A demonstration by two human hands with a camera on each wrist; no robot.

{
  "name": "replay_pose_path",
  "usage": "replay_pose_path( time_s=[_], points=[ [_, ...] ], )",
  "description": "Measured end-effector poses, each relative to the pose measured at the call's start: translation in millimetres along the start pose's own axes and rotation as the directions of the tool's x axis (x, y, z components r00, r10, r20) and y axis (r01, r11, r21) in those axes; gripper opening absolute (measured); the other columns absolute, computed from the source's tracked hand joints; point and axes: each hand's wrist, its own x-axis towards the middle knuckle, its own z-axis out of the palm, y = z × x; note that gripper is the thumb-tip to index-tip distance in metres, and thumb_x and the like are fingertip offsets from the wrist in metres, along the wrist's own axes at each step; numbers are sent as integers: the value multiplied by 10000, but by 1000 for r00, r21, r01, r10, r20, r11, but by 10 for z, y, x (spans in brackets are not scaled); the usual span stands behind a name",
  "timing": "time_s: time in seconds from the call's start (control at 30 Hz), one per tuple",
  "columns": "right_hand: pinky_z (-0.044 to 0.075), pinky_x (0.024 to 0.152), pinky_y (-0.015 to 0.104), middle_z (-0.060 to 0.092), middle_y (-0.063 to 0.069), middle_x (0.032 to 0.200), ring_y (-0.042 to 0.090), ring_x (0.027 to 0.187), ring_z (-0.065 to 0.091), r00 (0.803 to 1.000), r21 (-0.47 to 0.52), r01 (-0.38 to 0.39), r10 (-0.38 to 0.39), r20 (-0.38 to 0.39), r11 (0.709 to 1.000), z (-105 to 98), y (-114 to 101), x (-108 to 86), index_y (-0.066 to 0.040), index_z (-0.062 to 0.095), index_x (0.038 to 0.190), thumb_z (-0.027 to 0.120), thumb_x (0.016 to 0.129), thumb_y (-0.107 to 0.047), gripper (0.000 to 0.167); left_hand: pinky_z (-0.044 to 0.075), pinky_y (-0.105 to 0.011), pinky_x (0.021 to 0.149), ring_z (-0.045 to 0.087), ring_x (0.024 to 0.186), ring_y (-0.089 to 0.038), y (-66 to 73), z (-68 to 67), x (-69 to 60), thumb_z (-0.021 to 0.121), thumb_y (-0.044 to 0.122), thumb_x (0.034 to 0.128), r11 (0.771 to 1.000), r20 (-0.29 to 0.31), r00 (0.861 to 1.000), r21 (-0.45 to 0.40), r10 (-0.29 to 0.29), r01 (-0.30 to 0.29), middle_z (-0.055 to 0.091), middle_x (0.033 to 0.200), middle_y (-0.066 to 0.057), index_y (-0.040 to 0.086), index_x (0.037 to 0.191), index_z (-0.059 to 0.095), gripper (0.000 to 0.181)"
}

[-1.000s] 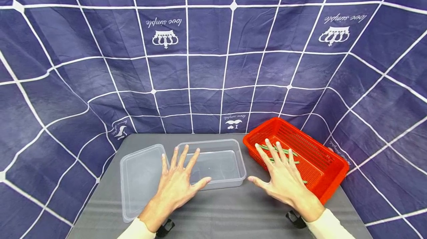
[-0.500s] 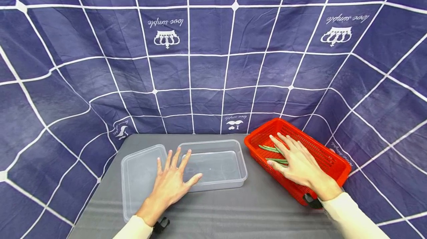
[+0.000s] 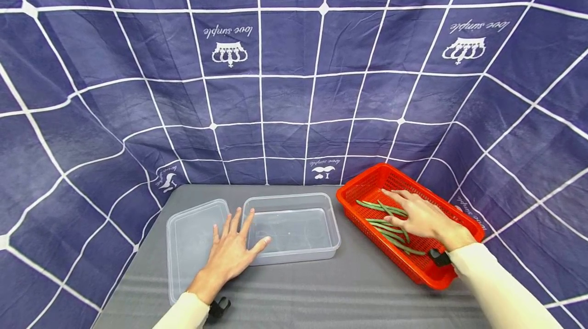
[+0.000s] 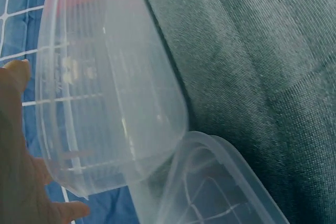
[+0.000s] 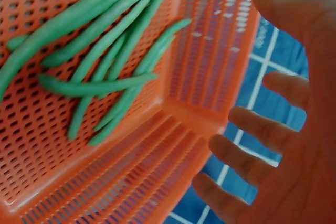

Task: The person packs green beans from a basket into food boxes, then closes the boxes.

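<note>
Several green beans (image 3: 390, 237) lie in the red perforated basket (image 3: 349, 194) at the right. Over that basket hovers my right hand (image 3: 422, 217), fingers spread and holding nothing; the right wrist view shows the beans (image 5: 100, 40) apart from the hand (image 5: 294, 114). My left hand (image 3: 229, 252) is spread above the near left corner of the clear plastic container (image 3: 300, 255). It holds nothing. Left of the container lies its flat translucent lid (image 3: 193, 247). In the left wrist view, part of the left hand (image 4: 21, 140) shows beside the container (image 4: 115, 87).
A grey cloth (image 3: 294, 293) covers the table. Behind and at both sides hangs a blue curtain (image 3: 294, 99) with white lines. The basket's far right side stands close to the curtain.
My right hand has moved right, from the basket's near left side to over its middle, uncovering more beans. My left hand has shifted slightly left and down.
</note>
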Motion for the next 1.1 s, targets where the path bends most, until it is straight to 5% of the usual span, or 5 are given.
replay_pose_path(
  time_s=[0.4,0.63,0.73,0.87,1.1],
  points=[
    [634,1020,684,728,324,1346,462,1178,759,995,97,10,-19,98,995,265,379,128,27,647,1600,953,979,-276,756,188,-888,1377,245,1788,-565,-82,80,37,559,868,1070,999,52,999,-51,-6,9,247,1943,-217,233,1886,238,1083],
    [594,849,378,715,-72,893,80,903,629,994,97,99,-103,42,990,1023,1203,374,-34,696,1556,915,990,-318,670,216,-848,1399,246,1798,-533,-124,68,71,576,852,1069,999,61,998,-43,23,-20,215,1953,-209,214,1896,162,1124],
    [557,816,334,599,-195,717,-1,770,540,991,90,97,-105,85,991,1222,1391,452,-41,707,1559,893,947,-154,650,234,-837,1401,268,1794,-524,-134,57,84,601,832,1068,999,55,998,-30,39,-37,229,1950,-206,191,1894,162,1134],
    [511,751,255,683,-164,766,-52,707,507,991,125,73,-85,99,989,1267,1357,444,1,775,1416,863,898,-44,527,249,-838,1394,286,1788,-523,-140,46,100,640,801,1066,998,53,997,-28,55,-54,254,1942,-211,156,1889,179,1143],
    [510,671,233,699,-91,790,16,720,604,997,209,35,-47,54,977,1233,1206,386,-23,719,1509,814,864,46,656,273,-853,1374,315,1778,-519,-147,68,102,658,781,1066,998,55,997,-22,61,-60,265,1936,-223,119,1882,196,1147]
  ],
)
